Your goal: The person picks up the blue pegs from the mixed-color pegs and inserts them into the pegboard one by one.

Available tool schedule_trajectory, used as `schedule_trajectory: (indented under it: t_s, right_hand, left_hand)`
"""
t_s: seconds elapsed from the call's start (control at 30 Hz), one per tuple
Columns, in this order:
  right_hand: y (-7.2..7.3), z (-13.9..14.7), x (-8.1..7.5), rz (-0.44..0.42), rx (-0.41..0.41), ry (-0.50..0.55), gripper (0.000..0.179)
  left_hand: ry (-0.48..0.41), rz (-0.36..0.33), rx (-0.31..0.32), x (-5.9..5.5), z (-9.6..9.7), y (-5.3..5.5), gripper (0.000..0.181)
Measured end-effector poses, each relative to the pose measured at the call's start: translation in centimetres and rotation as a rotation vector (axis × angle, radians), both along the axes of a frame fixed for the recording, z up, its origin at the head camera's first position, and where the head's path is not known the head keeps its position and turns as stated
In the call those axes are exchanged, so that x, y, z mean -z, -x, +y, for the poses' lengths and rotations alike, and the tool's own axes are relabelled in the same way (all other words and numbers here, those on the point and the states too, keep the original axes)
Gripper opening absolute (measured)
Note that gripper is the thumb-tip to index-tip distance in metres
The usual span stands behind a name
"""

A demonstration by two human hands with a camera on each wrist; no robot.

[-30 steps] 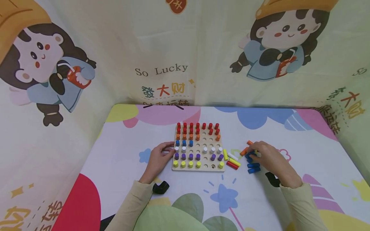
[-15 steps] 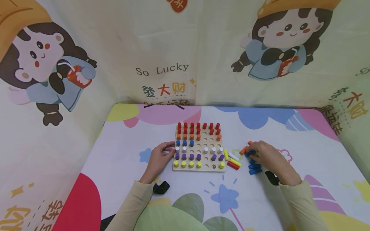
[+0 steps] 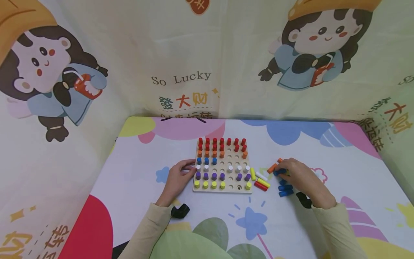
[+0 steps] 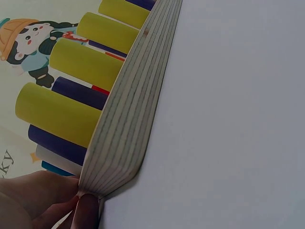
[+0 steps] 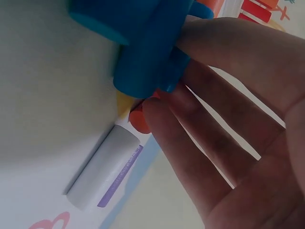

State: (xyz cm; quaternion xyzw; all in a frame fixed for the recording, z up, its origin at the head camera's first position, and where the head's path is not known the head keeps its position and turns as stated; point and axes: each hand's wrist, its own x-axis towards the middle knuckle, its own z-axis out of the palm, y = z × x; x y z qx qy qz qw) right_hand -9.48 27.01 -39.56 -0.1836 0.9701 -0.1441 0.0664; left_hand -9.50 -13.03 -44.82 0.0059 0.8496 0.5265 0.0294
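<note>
A wooden pegboard (image 3: 234, 181) stands on the table with rows of red, orange, blue, white, purple and yellow pegs and some bare holes. At its left side, my left hand (image 3: 178, 178) holds the edge; the left wrist view shows thumb and finger pinching the corner below the yellow pegs (image 4: 59, 114). To the right of the board, my right hand (image 3: 299, 176) is low over loose blue pegs and pinches a blue peg (image 5: 147, 52) between thumb and fingers. Other blue pegs (image 3: 286, 193) lie just below that hand, and an orange peg (image 3: 271, 168) lies left of its fingertips.
Between board and right hand lie a yellow peg (image 3: 253, 174), a white peg (image 3: 261, 176) and a red peg (image 3: 261, 186). A white cylinder (image 5: 105, 167) lies beyond the right fingers. Printed curtains (image 3: 242, 72) enclose the table's back and sides.
Both hands stay almost where they were. Near the right fingers, the loose blue pegs have shifted slightly toward the front and the orange peg slightly left.
</note>
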Motion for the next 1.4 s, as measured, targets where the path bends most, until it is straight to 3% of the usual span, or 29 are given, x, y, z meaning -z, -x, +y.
schedule_trajectory:
  t_s: [0.6,1.4]
  right_hand:
    - [-0.2,-0.5,-0.8,0.097,-0.013,0.068,0.023]
    - [0.7,-3.0,-2.4,0.040,0.002,0.110,0.023]
  left_hand:
    - [0.004,-0.017,-0.003,0.3,0.0,0.1,0.035]
    - [0.009,0.001,-0.001,0.3,0.0,0.1,0.036]
